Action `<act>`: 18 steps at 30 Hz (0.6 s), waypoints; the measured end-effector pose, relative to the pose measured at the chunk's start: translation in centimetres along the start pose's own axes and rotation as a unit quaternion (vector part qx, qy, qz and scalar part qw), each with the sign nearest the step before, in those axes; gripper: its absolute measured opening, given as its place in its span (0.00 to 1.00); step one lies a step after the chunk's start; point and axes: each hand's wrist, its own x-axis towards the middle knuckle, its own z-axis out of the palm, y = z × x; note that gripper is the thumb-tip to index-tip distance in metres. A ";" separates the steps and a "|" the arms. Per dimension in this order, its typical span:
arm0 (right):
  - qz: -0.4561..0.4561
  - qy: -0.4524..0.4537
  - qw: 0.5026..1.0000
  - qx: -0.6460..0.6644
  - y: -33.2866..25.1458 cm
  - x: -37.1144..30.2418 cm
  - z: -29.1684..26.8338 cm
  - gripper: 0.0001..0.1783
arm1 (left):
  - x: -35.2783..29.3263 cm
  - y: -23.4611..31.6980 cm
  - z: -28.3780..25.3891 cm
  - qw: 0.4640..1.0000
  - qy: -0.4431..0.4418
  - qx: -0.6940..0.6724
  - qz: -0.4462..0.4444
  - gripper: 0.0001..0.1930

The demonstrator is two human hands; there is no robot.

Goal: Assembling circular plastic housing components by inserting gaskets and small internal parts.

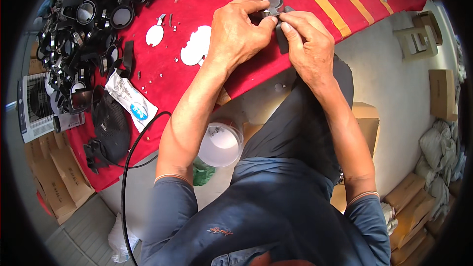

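My left hand [241,34] grips a round black part with a silvery rim [274,2] at the near edge of the red-covered table, thumb and forefinger closed around it. Against its near side my right hand [313,47] pinches, thumb and forefinger together. Whatever sits between those fingertips is too small and covered to make out. A flat dark strip [282,40] hangs below the round part, between the two hands. Left of my left hand lie some white disc pieces [194,53] and a smaller white disc with a tab [154,35].
Many similar round black parts are heaped [86,12] at the left. Near them lie a white packet [130,99], a black mesh pouch [111,123] and a black cable [124,192]. Yellowish strips [327,10] cross the red cloth. Below the table edge stands a white bucket [220,148].
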 end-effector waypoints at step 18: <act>-0.035 0.003 0.999 -0.006 -0.2 -0.8 -0.2 0.13 | 0.5 -0.1 0.2 1.000 0.011 -0.004 0.001 0.20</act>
